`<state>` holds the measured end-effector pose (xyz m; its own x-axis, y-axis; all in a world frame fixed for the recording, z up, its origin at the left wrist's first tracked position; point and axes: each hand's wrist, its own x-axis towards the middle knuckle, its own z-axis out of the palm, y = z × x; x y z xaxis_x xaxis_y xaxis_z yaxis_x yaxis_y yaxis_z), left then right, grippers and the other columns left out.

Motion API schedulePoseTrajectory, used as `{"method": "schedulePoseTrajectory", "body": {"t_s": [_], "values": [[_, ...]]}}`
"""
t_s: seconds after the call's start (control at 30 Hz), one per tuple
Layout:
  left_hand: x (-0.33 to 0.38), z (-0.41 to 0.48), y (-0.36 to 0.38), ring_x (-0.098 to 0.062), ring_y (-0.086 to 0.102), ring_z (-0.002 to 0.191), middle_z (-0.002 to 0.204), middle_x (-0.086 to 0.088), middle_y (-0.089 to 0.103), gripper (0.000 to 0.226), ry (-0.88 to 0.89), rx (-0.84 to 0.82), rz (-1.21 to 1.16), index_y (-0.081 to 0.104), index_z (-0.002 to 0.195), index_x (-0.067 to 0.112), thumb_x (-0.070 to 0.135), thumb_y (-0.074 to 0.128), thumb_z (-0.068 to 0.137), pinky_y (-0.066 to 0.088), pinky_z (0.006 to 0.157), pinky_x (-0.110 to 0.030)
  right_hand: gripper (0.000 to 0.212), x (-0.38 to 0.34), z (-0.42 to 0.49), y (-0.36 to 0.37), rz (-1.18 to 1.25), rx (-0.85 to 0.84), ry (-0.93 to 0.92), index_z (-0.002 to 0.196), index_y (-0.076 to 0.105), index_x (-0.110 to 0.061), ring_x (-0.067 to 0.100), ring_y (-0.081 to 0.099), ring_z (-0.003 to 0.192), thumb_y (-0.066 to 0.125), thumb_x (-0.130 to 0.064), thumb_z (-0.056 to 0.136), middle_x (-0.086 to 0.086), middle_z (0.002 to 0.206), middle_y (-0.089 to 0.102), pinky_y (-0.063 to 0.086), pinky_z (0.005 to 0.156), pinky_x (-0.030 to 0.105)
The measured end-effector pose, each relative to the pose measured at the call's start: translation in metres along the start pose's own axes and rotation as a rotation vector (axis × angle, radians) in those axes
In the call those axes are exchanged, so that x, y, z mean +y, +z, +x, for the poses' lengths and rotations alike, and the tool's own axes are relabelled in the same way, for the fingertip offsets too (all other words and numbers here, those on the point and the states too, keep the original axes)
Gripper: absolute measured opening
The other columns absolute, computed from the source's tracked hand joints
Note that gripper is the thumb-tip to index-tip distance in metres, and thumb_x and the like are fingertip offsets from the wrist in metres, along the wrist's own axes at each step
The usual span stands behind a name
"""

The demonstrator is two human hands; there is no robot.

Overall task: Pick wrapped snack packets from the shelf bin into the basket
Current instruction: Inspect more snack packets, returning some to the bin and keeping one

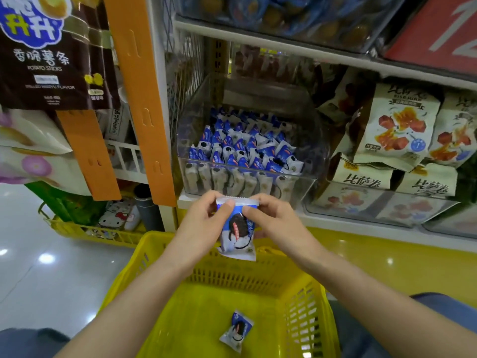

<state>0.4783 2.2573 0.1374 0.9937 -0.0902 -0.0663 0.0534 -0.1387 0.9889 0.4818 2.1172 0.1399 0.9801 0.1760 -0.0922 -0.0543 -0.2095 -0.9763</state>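
A white shelf [258,42] is seen across the top of the frame, and a yellow basket [258,280] is seen at the bottom middle. A clear shelf bin [312,151] is set in the middle and is filled with small blue and white packets [240,146]. Big pale snack bags [395,125] are piled at the right, just beside the bin, and an orange strip [136,99] is hung at the left. The held packet [236,228] is kept up in the middle of the frame, over the far rim of the basket and in front of the bin. Its top part is pinched by the left hand [204,218] and the right hand [271,218]. A loose packet [237,330] is seen flat on the basket floor. The held packet is judged to be light, soft and crinkly, with a smooth wrap that may slip and a cookie inside that may be broken if squeezed. It is best taken by the flat sealed end. Nothing is seen in the way below it.
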Motion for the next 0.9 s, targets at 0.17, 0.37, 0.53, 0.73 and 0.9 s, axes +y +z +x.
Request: {"method": "schedulePoseTrajectory", "body": {"t_s": [0.17,0.37,0.53,0.73,0.9], "values": [[-0.006,0.001,0.0,-0.028,0.063,0.077,0.081,-0.024,0.057,0.022,-0.035,0.008,0.006,0.049,0.082,0.003,0.022,0.049,0.094,0.051,0.066,-0.038,0.012,0.004,-0.005,0.002,-0.248,0.054,-0.133,0.08,0.058,-0.018,0.013,0.06,0.072,0.057,-0.022,0.091,0.003,0.075,0.062,0.051,0.066,0.037],[-0.009,0.001,0.005,-0.016,0.063,0.07,0.074,-0.01,0.057,0.019,-0.168,0.002,-0.081,0.05,0.078,0.012,0.023,0.049,0.093,0.05,0.066,-0.033,0.013,0.009,-0.006,-0.002,-0.812,0.159,-0.486,0.091,0.063,-0.018,0.003,0.049,0.073,0.057,-0.031,0.09,-0.01,0.083,0.055,0.041,0.064,0.021],[-0.005,-0.002,0.006,-0.009,0.069,0.074,0.093,-0.005,0.071,0.026,-0.208,-0.122,-0.164,0.06,0.106,0.012,0.031,0.057,0.088,0.052,0.058,-0.022,0.015,0.013,0.006,-0.006,-0.149,0.203,-0.072,0.079,0.059,-0.012,0.007,0.055,0.054,0.054,-0.017,0.092,-0.001,0.068,0.059,0.046,0.048,0.023],[-0.007,0.0,0.007,-0.008,0.066,0.067,0.09,0.0,0.068,0.021,-0.118,-0.021,-0.122,0.058,0.11,0.012,0.023,0.05,0.093,0.054,0.06,-0.023,0.016,0.011,0.011,-0.009,0.282,0.233,0.239,0.088,0.054,-0.011,0.009,0.063,0.06,0.041,-0.009,0.098,0.004,0.081,0.066,0.055,0.053,0.019],[-0.013,0.002,-0.001,-0.012,0.06,0.072,0.08,-0.002,0.066,0.029,-0.019,0.05,0.049,0.064,0.09,0.013,0.023,0.038,0.099,0.053,0.065,-0.032,0.024,0.013,0.0,-0.003,0.091,-0.068,0.382,0.102,0.054,-0.012,0.009,0.063,0.066,0.035,0.001,0.096,0.006,0.094,0.065,0.051,0.056,0.015]]}}
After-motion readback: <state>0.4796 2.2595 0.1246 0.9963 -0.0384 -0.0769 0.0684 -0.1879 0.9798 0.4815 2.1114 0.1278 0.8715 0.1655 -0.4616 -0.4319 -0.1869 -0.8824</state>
